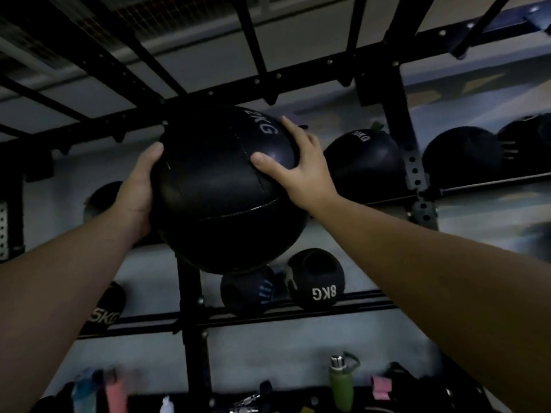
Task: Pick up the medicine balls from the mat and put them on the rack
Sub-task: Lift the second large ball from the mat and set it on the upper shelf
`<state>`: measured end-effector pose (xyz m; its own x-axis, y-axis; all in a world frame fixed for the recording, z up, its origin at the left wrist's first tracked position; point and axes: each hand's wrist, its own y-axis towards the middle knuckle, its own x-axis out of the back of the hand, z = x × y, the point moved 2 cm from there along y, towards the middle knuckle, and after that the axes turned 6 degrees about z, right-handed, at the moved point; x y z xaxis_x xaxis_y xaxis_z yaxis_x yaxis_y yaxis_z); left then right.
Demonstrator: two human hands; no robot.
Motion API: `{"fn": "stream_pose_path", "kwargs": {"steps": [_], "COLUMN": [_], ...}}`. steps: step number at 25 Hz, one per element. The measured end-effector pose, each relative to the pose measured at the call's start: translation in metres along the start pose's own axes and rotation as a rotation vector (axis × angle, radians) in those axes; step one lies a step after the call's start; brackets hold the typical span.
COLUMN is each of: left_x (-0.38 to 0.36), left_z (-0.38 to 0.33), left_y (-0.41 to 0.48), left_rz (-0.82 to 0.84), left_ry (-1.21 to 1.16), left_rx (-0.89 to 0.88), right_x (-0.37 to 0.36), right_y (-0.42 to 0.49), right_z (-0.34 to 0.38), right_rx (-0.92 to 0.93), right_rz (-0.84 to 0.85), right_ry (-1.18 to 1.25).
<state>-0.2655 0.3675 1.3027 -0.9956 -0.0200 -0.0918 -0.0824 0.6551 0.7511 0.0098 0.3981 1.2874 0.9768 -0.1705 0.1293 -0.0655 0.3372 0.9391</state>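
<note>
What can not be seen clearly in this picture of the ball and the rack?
Head view:
- Ball label: first character unclear, curved away; only "KG" is sure.
- Whether it rests on the rack: hidden by the ball itself.
- Left hand fingers: behind the ball.
- Ball far left: covered by the left arm.

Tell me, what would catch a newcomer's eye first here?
A big black medicine ball fills the centre, raised toward the black rack and gripped by the left hand and the right hand on opposite sides. Behind and below it, a smaller ball marked 8KG rests on a lower rail. At bottom right stands a green bottle.
</note>
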Motion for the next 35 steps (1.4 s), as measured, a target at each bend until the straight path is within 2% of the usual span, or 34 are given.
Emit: {"fn": "stream_pose_path", "kwargs": {"steps": [4, 9, 11, 15, 18, 21, 24, 26, 28, 30, 31, 33, 35], "left_x": [0.046, 0.101, 0.121, 0.154, 0.174, 0.200, 0.225, 0.227, 0.208, 0.182, 0.174, 0.170, 0.180], "left_z": [0.056, 0.121, 0.142, 0.191, 0.237, 0.290, 0.319, 0.316, 0.317, 0.328, 0.331, 0.329, 0.324], "left_y": [0.056, 0.142, 0.185, 0.278, 0.346, 0.381, 0.388, 0.383, 0.377, 0.366, 0.362, 0.363, 0.371], "left_rz": [-0.035, 0.012, 0.080, 0.135, 0.154, 0.045, -0.138, -0.218, -0.167, -0.150, -0.171, -0.151, -0.131], "left_ry": [-0.016, -0.061, -0.093, -0.140, -0.083, -0.031, -0.065, 0.092, 0.507, 0.950, 1.063, 1.086, 1.055], "left_rx": [0.007, -0.079, -0.119, -0.107, -0.097, -0.064, -0.111, -0.261, -0.477, -0.603, -0.629, -0.599, -0.522], "right_x": [-0.058, -0.138, -0.167, -0.216, -0.242, -0.268, -0.303, -0.311, -0.300, -0.288, -0.285, -0.290, -0.313], "right_y": [0.042, 0.095, 0.126, 0.189, 0.226, 0.243, 0.278, 0.308, 0.329, 0.336, 0.334, 0.324, 0.295], "right_z": [-0.068, -0.146, -0.172, -0.230, -0.293, -0.344, -0.358, -0.354, -0.359, -0.365, -0.365, -0.364, -0.358], "right_rx": [-0.004, 0.070, 0.090, 0.080, 0.073, 0.074, 0.179, 0.187, 0.102, -0.017, -0.067, -0.038, 0.218], "right_rz": [0.054, 0.030, -0.007, 0.000, 0.031, 0.135, 0.089, 0.064, 0.022, -0.015, -0.029, -0.093, -0.096], "right_ry": [0.021, -0.031, -0.043, -0.114, -0.148, -0.376, -0.630, -0.721, -0.840, -0.900, -0.876, -0.756, -0.651]}}
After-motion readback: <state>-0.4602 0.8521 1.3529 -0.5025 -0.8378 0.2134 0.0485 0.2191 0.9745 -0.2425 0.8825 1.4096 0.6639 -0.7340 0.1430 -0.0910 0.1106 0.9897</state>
